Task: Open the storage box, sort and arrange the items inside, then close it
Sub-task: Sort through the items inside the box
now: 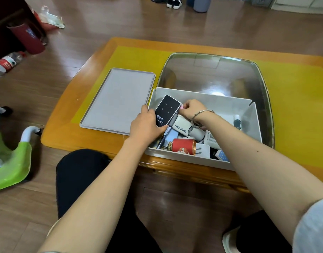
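A white storage box [208, 102] stands open on the table's near edge. Its grey lid [118, 99] lies flat to the left. My left hand [146, 126] grips a black Wi-Fi device [167, 110] at the box's left end. My right hand [192, 109] pinches a small pink thing [182, 106] beside the device's top corner. Below lie a white mini fan box [181, 126], a pen [163, 137], a red tin [183, 146], a white plug [202, 149] and a blue-patterned card box [221, 155].
A steel tray [211, 70] sits behind the box on a yellow mat [294, 99] covering the wooden table [66, 114]. A green child seat [9, 159] stands on the floor at left. Bottles [8, 62] and shoes [173, 1] lie farther off.
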`<state>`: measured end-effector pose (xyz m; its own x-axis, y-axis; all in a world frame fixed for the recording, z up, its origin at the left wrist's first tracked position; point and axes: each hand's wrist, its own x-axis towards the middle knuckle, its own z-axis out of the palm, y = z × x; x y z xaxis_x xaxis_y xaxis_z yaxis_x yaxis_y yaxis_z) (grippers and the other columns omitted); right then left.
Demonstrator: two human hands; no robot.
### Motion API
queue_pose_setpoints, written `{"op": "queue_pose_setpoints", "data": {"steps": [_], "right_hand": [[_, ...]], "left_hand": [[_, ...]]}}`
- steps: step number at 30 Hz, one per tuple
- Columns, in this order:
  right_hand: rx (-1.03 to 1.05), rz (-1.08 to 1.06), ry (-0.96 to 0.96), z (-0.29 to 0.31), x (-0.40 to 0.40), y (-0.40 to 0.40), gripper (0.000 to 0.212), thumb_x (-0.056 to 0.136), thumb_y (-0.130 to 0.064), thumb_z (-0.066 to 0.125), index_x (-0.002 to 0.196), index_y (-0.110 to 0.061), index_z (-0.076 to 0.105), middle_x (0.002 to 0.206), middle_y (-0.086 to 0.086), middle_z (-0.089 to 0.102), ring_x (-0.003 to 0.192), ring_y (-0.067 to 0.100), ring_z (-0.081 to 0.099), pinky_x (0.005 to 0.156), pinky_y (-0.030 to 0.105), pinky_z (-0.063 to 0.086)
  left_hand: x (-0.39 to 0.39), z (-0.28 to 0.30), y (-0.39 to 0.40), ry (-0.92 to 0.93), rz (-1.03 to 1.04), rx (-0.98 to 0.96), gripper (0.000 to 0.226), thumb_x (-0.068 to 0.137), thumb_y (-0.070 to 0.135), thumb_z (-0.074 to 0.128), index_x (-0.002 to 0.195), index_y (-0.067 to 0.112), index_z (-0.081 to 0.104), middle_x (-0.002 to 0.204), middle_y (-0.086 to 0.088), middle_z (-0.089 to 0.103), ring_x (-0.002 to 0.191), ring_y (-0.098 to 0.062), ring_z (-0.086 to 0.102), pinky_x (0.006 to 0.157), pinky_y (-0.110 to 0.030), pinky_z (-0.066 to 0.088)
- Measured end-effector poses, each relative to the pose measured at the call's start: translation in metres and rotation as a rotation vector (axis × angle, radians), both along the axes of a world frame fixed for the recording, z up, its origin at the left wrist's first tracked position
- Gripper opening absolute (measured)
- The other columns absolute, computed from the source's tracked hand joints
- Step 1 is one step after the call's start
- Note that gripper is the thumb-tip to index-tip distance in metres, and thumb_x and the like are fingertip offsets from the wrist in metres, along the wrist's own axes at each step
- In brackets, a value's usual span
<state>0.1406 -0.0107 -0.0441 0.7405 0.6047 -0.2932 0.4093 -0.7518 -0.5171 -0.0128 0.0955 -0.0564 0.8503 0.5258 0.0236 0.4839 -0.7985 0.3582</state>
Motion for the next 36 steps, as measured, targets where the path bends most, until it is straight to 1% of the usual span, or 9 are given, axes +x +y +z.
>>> {"op": "queue_pose_setpoints", "data": {"steps": [2,5,12,17,21,24,28,32,36], "right_hand": [[0.047,0.003,0.003,-0.003,0.0,-0.002,0.02,0.089,-0.029,0.055,0.085,-0.009,0.056,0.087,0.016,0.061,0.083,0.03,0.054,0.079,0.039,0.046],[0.086,-0.013,-0.057,-0.002,0.0,-0.003,0.012,0.088,-0.029,0.056,0.085,-0.019,0.05,0.089,0.008,0.061,0.089,0.03,0.057,0.088,0.045,0.046],[0.423,-0.198,-0.002,0.016,0.009,-0.04,0.024,0.086,-0.032,0.064,0.091,-0.015,0.049,0.093,0.011,0.062,0.082,0.028,0.058,0.076,0.044,0.048],[0.489,-0.229,0.021,0.027,0.003,-0.074,0.02,0.085,-0.021,0.067,0.093,-0.016,0.05,0.103,0.015,0.061,0.086,0.035,0.063,0.074,0.053,0.054],[0.5,-0.236,0.004,0.029,-0.001,-0.097,0.017,0.087,-0.021,0.065,0.099,-0.017,0.054,0.103,0.01,0.063,0.079,0.028,0.063,0.068,0.046,0.054],[0.481,-0.239,-0.02,0.028,-0.003,-0.108,0.021,0.087,-0.021,0.064,0.104,-0.014,0.056,0.107,0.011,0.064,0.089,0.03,0.064,0.076,0.048,0.055],[0.444,-0.25,-0.017,0.023,-0.006,-0.118,0.022,0.086,-0.023,0.066,0.106,-0.016,0.057,0.107,0.011,0.066,0.094,0.03,0.063,0.081,0.05,0.053],[0.437,-0.249,-0.051,0.021,-0.006,-0.127,0.017,0.084,-0.02,0.069,0.098,-0.021,0.06,0.097,0.003,0.063,0.086,0.022,0.062,0.079,0.043,0.054],[0.421,-0.234,-0.121,0.025,-0.005,-0.139,0.019,0.079,-0.021,0.073,0.094,-0.027,0.063,0.091,-0.005,0.063,0.08,0.012,0.058,0.072,0.023,0.047]], "left_hand": [[0.001,-0.001,0.0,-0.003,-0.005,0.006,0.066,0.078,0.055,0.068,0.122,0.01,0.049,0.121,-0.009,0.045,0.102,-0.026,0.058,0.074,-0.035,0.051],[0.001,-0.002,0.001,-0.014,-0.01,0.014,0.066,0.079,0.055,0.067,0.122,0.01,0.049,0.121,-0.009,0.044,0.104,-0.026,0.056,0.074,-0.034,0.049],[0.002,-0.003,0.003,-0.025,-0.025,-0.028,0.068,0.079,0.056,0.065,0.125,0.008,0.049,0.134,-0.009,0.038,0.12,-0.026,0.042,0.086,-0.041,0.047],[0.0,0.001,0.003,-0.051,-0.038,0.122,0.066,0.076,0.058,0.064,0.122,0.012,0.053,0.152,-0.008,0.025,0.136,-0.029,0.026,0.106,-0.048,0.027],[0.006,0.012,0.005,-0.149,-0.032,0.203,0.066,0.073,0.053,0.067,0.125,0.015,0.054,0.143,-0.006,0.04,0.129,-0.027,0.032,0.098,-0.043,0.026],[0.019,0.023,0.009,-0.13,-0.043,0.239,0.063,0.075,0.051,0.067,0.126,0.017,0.052,0.128,-0.006,0.055,0.116,-0.028,0.042,0.085,-0.039,0.027],[0.029,0.024,0.015,-0.06,-0.094,0.204,0.063,0.08,0.043,0.069,0.134,0.017,0.047,0.133,-0.007,0.051,0.12,-0.029,0.038,0.091,-0.04,0.027],[0.028,0.022,0.017,-0.048,-0.129,0.188,0.064,0.085,0.025,0.064,0.143,0.017,0.037,0.144,-0.006,0.04,0.129,-0.029,0.03,0.099,-0.04,0.024],[0.025,0.03,0.009,-0.091,-0.177,0.181,0.059,0.086,0.025,0.064,0.14,0.021,0.041,0.144,-0.005,0.04,0.131,-0.027,0.031,0.101,-0.041,0.025]]}}
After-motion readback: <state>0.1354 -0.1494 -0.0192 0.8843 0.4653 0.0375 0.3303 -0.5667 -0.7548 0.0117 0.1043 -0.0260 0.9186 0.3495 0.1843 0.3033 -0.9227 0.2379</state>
